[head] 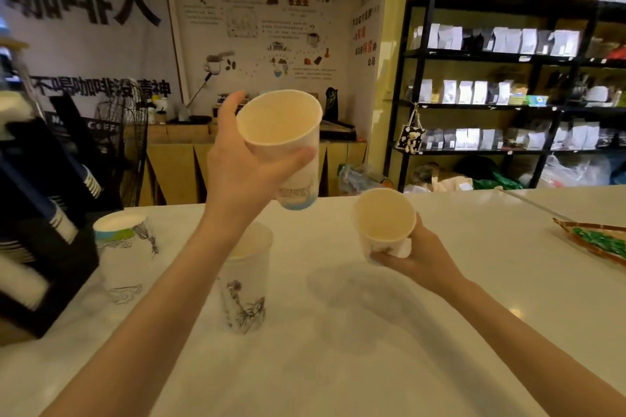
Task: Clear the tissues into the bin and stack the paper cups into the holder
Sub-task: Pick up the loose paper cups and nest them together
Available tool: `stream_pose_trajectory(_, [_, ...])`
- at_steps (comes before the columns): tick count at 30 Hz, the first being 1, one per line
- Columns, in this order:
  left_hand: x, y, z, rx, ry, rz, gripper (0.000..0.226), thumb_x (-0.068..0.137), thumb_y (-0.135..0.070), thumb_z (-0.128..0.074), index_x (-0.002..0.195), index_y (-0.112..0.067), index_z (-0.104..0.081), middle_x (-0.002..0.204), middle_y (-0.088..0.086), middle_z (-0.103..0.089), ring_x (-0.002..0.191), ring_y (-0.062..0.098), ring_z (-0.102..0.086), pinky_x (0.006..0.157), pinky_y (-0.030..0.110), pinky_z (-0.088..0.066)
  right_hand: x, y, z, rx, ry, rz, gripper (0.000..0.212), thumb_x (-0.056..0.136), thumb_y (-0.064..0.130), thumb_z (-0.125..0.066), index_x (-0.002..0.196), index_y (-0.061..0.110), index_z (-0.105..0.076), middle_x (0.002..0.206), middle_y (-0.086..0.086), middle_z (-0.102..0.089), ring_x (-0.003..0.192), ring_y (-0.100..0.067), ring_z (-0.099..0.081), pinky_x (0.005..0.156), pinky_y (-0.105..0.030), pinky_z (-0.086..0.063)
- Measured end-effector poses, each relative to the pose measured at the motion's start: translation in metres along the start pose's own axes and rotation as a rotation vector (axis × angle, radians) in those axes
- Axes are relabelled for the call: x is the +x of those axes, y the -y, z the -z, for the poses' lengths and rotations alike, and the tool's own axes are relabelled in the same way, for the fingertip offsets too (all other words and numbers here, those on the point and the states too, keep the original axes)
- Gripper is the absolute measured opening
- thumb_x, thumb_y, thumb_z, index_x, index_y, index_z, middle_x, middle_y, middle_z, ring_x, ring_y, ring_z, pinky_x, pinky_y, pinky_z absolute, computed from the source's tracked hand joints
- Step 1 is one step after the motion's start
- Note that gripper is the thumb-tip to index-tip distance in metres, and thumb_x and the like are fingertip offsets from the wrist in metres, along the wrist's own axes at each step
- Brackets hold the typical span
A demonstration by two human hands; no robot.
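Observation:
My left hand (242, 169) holds a tall white paper cup (284, 142) raised above the counter, its open mouth tilted toward me. My right hand (418, 256) grips a smaller white paper cup (382, 223) from below, with a bit of white tissue (403, 249) pinched against its side. Two more paper cups stand on the white counter (338, 332): one with an ink drawing (247, 284) under my left forearm, and one with a green band (125, 247) further left. The black cup holder (50, 247) with stacked cups sits at the left edge. No bin is in view.
A patterned tray with green items (596, 242) lies at the counter's right edge. Behind the counter are wooden cabinets (176, 162), a fan (125, 132) and black shelves of bags (508, 78).

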State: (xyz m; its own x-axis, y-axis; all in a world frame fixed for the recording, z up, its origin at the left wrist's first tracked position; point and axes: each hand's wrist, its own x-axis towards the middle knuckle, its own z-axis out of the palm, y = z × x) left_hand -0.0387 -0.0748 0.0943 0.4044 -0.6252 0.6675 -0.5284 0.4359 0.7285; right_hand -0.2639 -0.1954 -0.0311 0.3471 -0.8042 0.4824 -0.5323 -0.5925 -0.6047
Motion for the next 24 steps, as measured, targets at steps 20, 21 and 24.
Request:
stream_pose_trajectory(20, [-0.034, 0.063, 0.047, 0.19, 0.223, 0.361, 0.097, 0.059, -0.036, -0.08, 0.137, -0.028, -0.023, 0.122, -0.009, -0.046, 0.104, 0.007, -0.038, 0.083, 0.028, -0.038, 0.085, 0.167, -0.024, 0.894, -0.043, 0.116, 0.05, 0.079, 0.021, -0.065, 0.123, 0.011, -0.044, 0.11, 0.005, -0.062, 0.099, -0.008, -0.063, 0.074, -0.023, -0.057])
stream_pose_trajectory(21, [-0.038, 0.066, 0.047, 0.179, 0.246, 0.369, 0.096, 0.058, -0.037, -0.08, 0.136, -0.028, -0.025, 0.12, -0.011, -0.047, 0.104, 0.007, -0.041, 0.083, 0.027, -0.039, 0.082, 0.168, -0.03, 0.884, 0.017, 0.132, 0.052, 0.077, 0.022, -0.066, 0.123, 0.012, -0.044, 0.108, 0.007, -0.063, 0.096, -0.005, -0.064, 0.07, -0.019, -0.056])
stream_pose_trajectory(24, [-0.045, 0.074, 0.047, 0.134, 0.287, 0.386, 0.092, 0.056, -0.036, -0.081, 0.132, -0.029, -0.031, 0.118, -0.011, -0.054, 0.095, 0.005, -0.052, 0.073, 0.021, -0.046, 0.074, 0.162, -0.051, 0.788, 0.185, 0.156, 0.065, 0.069, 0.029, -0.073, 0.125, 0.014, -0.043, 0.114, 0.001, -0.064, 0.102, -0.012, -0.064, 0.076, -0.027, -0.057])
